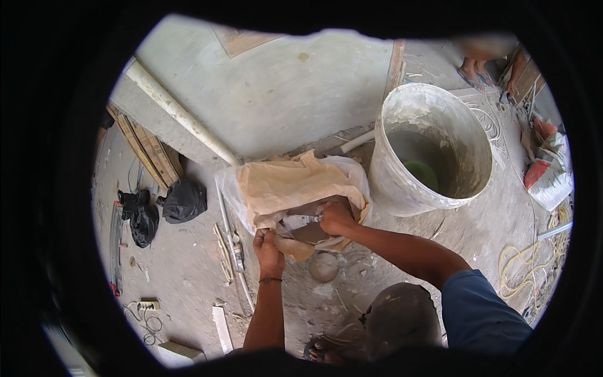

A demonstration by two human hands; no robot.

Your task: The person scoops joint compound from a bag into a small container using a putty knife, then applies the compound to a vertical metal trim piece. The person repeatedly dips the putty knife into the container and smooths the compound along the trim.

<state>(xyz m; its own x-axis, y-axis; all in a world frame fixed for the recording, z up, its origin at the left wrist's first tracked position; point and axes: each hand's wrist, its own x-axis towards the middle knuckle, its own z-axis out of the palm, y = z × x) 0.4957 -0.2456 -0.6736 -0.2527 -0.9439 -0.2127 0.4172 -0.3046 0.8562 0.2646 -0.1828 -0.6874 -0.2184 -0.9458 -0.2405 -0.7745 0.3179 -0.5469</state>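
Note:
An opened paper sack [282, 185], tan with whitish plastic around it, lies in the middle with grey-brown powder [314, 231] showing in its mouth. My left hand [269, 251] is closed on the near left edge of the sack's torn paper. Inside the opening, my right hand [337, 218] grips a white-crusted trowel [300, 221], its blade pointing left over the powder. The trowel's exact shape is partly hidden by the hand and paper. Just below the sack, a round dusty bowl [323, 267] rests on the floor.
A large whitish bucket [402, 182] with murky liquid stands right of the sack. Black plastic bags [184, 201] and wood strips [147, 151] lie left. A pale pipe [182, 116] runs along the wall. Another person's feet [474, 72], a crumpled sack [553, 169] and hoses [534, 264] are right.

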